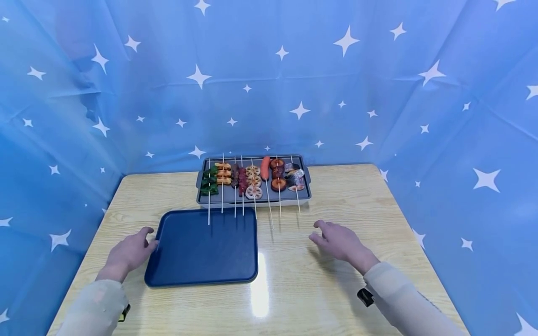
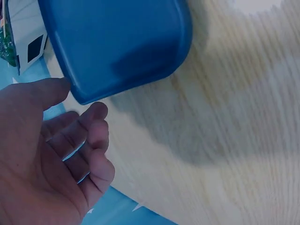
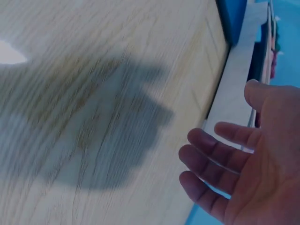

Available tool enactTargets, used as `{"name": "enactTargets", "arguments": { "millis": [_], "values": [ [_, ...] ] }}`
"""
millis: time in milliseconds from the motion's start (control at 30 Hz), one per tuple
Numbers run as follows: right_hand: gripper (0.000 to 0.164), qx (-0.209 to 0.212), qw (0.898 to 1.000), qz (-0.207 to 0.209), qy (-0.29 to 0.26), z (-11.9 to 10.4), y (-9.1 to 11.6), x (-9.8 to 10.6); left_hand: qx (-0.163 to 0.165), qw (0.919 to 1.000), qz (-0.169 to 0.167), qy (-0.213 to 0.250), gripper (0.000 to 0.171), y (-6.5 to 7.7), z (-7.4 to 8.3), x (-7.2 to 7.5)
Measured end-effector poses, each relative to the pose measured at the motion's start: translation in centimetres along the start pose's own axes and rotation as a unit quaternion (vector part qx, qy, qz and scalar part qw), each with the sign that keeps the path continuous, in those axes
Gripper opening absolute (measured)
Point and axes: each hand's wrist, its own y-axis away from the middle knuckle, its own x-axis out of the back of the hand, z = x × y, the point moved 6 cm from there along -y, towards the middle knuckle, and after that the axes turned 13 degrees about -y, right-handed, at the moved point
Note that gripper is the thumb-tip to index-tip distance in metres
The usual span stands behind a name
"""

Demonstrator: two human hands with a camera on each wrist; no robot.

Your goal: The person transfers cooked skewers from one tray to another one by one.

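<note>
At the left edge of a dark blue rectangular tray (image 1: 201, 247) is my left hand (image 1: 131, 251). Its fingers are loosely bent, and the thumb tip meets or nearly meets the tray's rim (image 2: 80, 96) in the left wrist view; contact cannot be told. Nothing lies in that palm. My right hand (image 1: 339, 241) hovers over the wooden table, right of the tray, fingers relaxed and apart, holding nothing. Behind the tray stands a grey grill pan (image 1: 307, 189) on a pale base. Several food skewers lie across it, including a sausage skewer (image 1: 265, 168) and lotus root slices (image 1: 254, 181).
The light wooden table (image 1: 294, 289) carries the tray at left and the grill at the back middle. Blue star-patterned curtains (image 1: 235, 107) enclose the back and both sides. Several skewer sticks (image 1: 269, 205) jut over the grill's front edge, some above the tray's back rim.
</note>
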Motion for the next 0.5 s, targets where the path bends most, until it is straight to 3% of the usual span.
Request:
{"name": "enactTargets", "arguments": {
  "millis": [133, 367, 500],
  "values": [
    [0.045, 0.005, 1.000, -0.008, -0.009, -1.0, -0.3, -1.0, -0.004, 1.0000, 0.004, 0.005, 0.054, -0.1, 0.2, -0.7],
    [0.044, 0.022, 0.999, -0.023, -0.019, -2.6, -0.8, -2.9, -0.016, 0.9993, 0.033, 0.001, 0.039, -0.4, 0.9, -1.3],
    [0.044, 0.027, 0.999, -0.024, -0.013, -3.0, -0.9, -3.6, -0.003, 0.9991, 0.043, 0.001, 0.042, -0.6, 1.0, -1.4]
  ]
}}
